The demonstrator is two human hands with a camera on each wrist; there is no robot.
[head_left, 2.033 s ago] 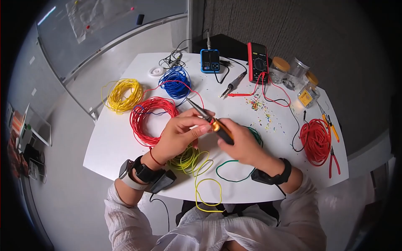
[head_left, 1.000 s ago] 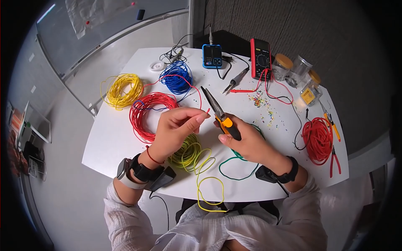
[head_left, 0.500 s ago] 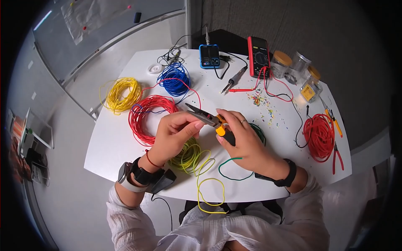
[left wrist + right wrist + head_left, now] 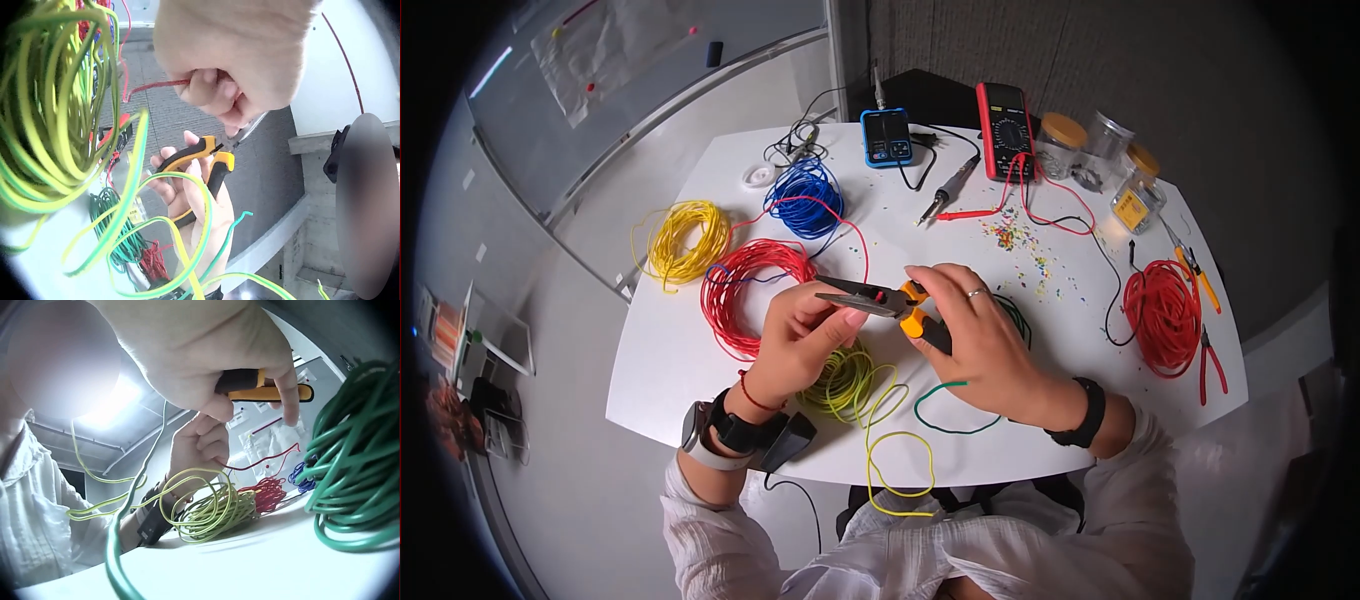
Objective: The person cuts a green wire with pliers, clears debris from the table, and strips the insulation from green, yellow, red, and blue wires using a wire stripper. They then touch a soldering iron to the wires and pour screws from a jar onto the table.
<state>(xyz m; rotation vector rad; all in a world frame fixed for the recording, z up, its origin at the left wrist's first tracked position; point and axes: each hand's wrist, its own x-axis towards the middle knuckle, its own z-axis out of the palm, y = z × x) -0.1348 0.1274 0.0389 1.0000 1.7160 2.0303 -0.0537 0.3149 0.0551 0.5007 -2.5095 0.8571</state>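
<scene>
The left hand [image 4: 805,335] pinches the end portion of a thin red wire [image 4: 159,84] between its curled fingers and thumb. The right hand [image 4: 1000,360] grips long-nosed pliers [image 4: 913,323] by their black and orange handles, the jaws parted right beside the left fingertips; whether they touch the wire cannot be told.

On a glass jar [image 4: 1140,192], a yellow label [image 4: 1132,211] carries dark print too small to read. The red-framed digital multimeter [image 4: 1008,135] has unreadable dial markings and a tiny yellow mark; no brand is legible on the blue-edged handheld meter [image 4: 886,138].

The white table [image 4: 665,370] holds yellow [image 4: 662,245], blue [image 4: 805,200], red [image 4: 718,300] and yellow-green [image 4: 835,385] wire coils, with a soldering iron [image 4: 950,190] near multicoloured scraps [image 4: 1010,238]. Beyond are a framed board [image 4: 765,35] bearing a pinned, crumpled sheet [image 4: 605,55] and a dark, textured wall [image 4: 960,50].
</scene>
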